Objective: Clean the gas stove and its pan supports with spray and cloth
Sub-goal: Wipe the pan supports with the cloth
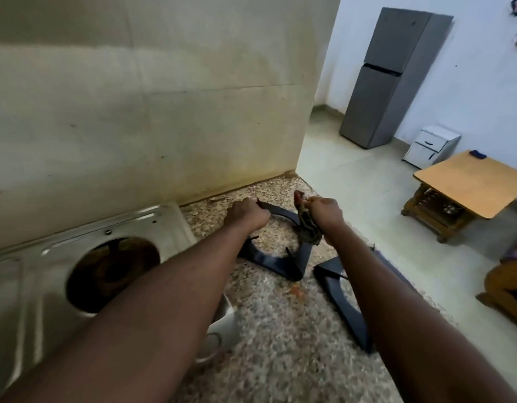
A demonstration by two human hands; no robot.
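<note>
A black pan support (276, 258) lies on the speckled granite counter (280, 330) near the wall. My left hand (247, 212) grips its far left corner. My right hand (324, 212) holds a brown patterned cloth (308, 228) against the support's right side. A second black pan support (347, 303) lies to the right, partly hidden under my right forearm. The steel gas stove (48, 257) sits at the left with its burner opening (112, 280) bare. No spray bottle is in view.
The counter ends at the right, dropping to a pale tiled floor (353, 175). Beyond stand a grey fridge (397, 77), a small white drawer unit (431, 145) and a low wooden table (466, 184). A stained wall (149, 112) runs behind the stove.
</note>
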